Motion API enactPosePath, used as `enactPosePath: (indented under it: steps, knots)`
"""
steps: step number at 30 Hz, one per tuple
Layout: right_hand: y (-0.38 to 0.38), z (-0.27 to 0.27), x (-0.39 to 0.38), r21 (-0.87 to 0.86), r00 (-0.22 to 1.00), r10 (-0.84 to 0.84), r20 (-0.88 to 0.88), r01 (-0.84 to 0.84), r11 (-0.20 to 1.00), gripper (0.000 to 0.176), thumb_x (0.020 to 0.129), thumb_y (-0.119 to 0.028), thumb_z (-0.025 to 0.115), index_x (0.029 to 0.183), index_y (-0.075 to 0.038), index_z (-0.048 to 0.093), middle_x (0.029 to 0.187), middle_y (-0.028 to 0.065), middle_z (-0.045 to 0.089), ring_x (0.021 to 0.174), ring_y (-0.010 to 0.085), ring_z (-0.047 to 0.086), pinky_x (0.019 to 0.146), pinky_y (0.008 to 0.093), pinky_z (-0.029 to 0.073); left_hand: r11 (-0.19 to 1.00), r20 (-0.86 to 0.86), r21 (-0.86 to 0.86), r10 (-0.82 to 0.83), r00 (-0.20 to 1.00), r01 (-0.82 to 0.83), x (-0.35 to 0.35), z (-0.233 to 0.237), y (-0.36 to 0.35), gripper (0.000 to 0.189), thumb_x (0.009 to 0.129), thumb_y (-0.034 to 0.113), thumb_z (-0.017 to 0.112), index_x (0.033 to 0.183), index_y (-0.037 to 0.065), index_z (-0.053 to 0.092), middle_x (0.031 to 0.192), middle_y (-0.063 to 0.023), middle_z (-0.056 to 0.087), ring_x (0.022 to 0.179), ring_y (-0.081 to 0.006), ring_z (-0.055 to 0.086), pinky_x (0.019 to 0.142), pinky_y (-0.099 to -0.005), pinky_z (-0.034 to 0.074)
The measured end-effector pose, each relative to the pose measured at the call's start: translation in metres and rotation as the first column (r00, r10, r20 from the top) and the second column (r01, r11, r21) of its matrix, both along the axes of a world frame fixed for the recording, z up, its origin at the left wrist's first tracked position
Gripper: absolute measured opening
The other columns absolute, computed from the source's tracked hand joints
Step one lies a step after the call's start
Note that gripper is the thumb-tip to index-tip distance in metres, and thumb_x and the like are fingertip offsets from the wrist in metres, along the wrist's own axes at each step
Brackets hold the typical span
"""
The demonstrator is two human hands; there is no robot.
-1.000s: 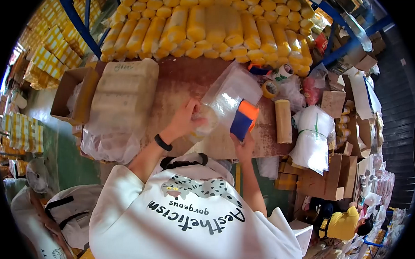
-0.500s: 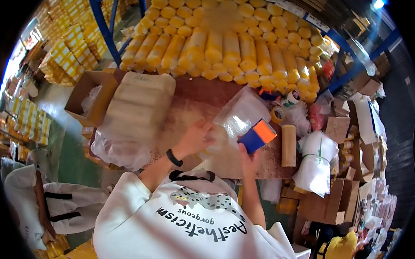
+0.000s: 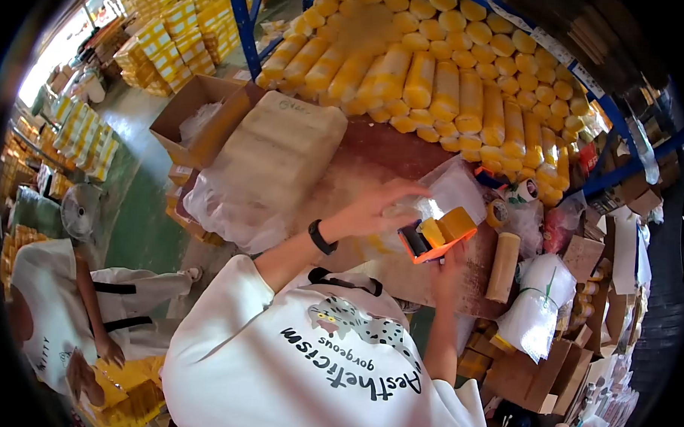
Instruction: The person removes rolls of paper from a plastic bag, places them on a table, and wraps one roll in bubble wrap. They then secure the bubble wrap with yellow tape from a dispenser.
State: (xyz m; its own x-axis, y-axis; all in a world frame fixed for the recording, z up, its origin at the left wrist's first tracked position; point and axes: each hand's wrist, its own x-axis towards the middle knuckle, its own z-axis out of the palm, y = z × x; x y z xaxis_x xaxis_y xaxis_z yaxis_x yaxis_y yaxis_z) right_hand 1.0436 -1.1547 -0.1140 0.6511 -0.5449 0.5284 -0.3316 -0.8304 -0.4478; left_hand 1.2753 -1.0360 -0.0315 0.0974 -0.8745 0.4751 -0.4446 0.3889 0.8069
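My right hand (image 3: 453,264) grips an orange and dark blue tape dispenser (image 3: 436,247) from below and behind. Its inside faces up, and a yellow tape roll (image 3: 456,223) shows in it. My left hand (image 3: 387,202), with a black band on the wrist, hovers just left of the dispenser. Its fingers are stretched out and apart, and nothing is visible in them. Beneath and behind the hands lie clear plastic bags (image 3: 462,189) on the reddish-brown table (image 3: 382,151). A large tan wrapped package (image 3: 288,140) rests on the table to the left.
An open cardboard box (image 3: 182,144) stands at the left. Yellow-wrapped rolls (image 3: 444,89) are stacked at the back. Along the right are a brown roll (image 3: 503,268), a tied plastic bundle (image 3: 539,296) and a second dispenser (image 3: 491,178). A person (image 3: 57,294) is at lower left.
The dispenser has been turned so its orange edge and inside now show. My left hand has moved right, close to it, with the fingers extended. The whole view has shifted and rotated.
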Motion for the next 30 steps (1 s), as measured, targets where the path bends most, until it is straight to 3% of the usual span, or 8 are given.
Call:
enactPosePath:
  steps: [8,11,17,18,22,24,27,30]
  knots:
    - [-0.008,0.028,-0.007,-0.230,0.967,0.190,-0.167,-0.226,0.947,0.042,0.059,-0.004,0.063,0.100,0.005,0.058,0.104,0.0208,0.060,0.107,0.0419,0.052,0.101,0.0510,0.037,0.886,-0.064,0.305,-0.347,0.936,0.350,0.006,0.022,-0.016,0.030,0.083,0.024,0.066,0.106,0.006,0.064,0.099,-0.0064,0.066,0.094,-0.0173,0.061,0.084,-0.0287,0.047]
    - [-0.011,0.027,-0.016,-0.231,0.963,0.210,-0.167,-0.245,0.941,0.043,0.060,-0.007,0.063,0.100,0.006,0.057,0.105,0.0223,0.059,0.108,0.0430,0.051,0.100,0.0522,0.037,0.858,-0.005,0.264,-0.456,0.890,0.441,0.006,0.019,-0.016,0.020,0.080,0.018,0.067,0.095,0.004,0.067,0.088,-0.0061,0.066,0.082,-0.0180,0.062,0.075,-0.0306,0.048]
    - [-0.005,0.022,-0.024,-0.164,0.974,0.195,-0.112,-0.212,0.964,0.047,0.069,-0.019,0.066,0.109,0.004,0.056,0.106,0.0243,0.058,0.107,0.0450,0.051,0.096,0.0521,0.039,0.948,0.056,0.063,-0.317,0.947,0.313,-0.012,0.012,-0.010,0.013,0.079,0.015,0.069,0.087,0.005,0.066,0.090,-0.0060,0.062,0.087,-0.0208,0.060,0.076,-0.0320,0.046]
    - [0.000,0.026,-0.025,-0.122,0.977,0.195,-0.089,-0.205,0.971,0.048,0.069,-0.020,0.067,0.110,0.004,0.056,0.106,0.0244,0.058,0.107,0.0446,0.051,0.095,0.0521,0.040,0.950,0.042,-0.101,-0.294,0.955,0.296,-0.016,0.008,-0.012,0.011,0.079,0.012,0.069,0.086,0.005,0.065,0.091,-0.0059,0.059,0.088,-0.0210,0.058,0.077,-0.0321,0.046]
    - [0.039,0.051,-0.022,0.002,0.990,0.117,-0.072,-0.117,0.993,0.056,0.065,-0.023,0.076,0.114,-0.001,0.059,0.110,0.0199,0.060,0.110,0.0404,0.051,0.092,0.0483,0.044,0.969,-0.048,0.028,-0.245,0.968,0.247,-0.024,0.024,0.003,0.012,0.081,0.011,0.067,0.088,0.003,0.063,0.086,-0.0068,0.060,0.084,-0.0205,0.058,0.076,-0.0322,0.045]
    - [0.052,0.042,-0.024,0.119,0.977,0.205,0.052,-0.209,0.971,0.050,0.067,-0.024,0.082,0.106,0.000,0.061,0.090,0.0141,0.067,0.084,0.0350,0.065,0.076,0.0402,0.052,0.981,0.016,0.099,-0.169,0.986,0.166,-0.028,0.040,0.019,0.012,0.080,0.011,0.069,0.087,0.003,0.063,0.083,-0.0087,0.060,0.076,-0.0214,0.059,0.069,-0.0320,0.046]
    - [0.070,0.054,-0.027,0.012,0.957,0.289,0.032,-0.290,0.957,0.045,0.065,-0.025,0.084,0.096,0.001,0.064,0.086,0.0139,0.068,0.077,0.0327,0.066,0.075,0.0386,0.052,0.998,0.063,0.016,-0.063,0.996,0.062,-0.034,0.032,0.037,0.010,0.075,0.006,0.071,0.082,0.004,0.065,0.079,-0.0070,0.063,0.074,-0.0212,0.060,0.064,-0.0316,0.047]
    - [0.086,0.060,-0.032,0.113,0.957,0.284,0.051,-0.288,0.951,0.042,0.066,-0.025,0.082,0.095,0.000,0.064,0.082,0.0118,0.067,0.072,0.0299,0.066,0.071,0.0360,0.052,0.992,-0.136,0.123,0.003,0.991,0.014,-0.042,0.024,0.053,0.007,0.073,-0.001,0.069,0.079,0.002,0.067,0.077,-0.0066,0.065,0.072,-0.0182,0.062,0.064,-0.0278,0.047]
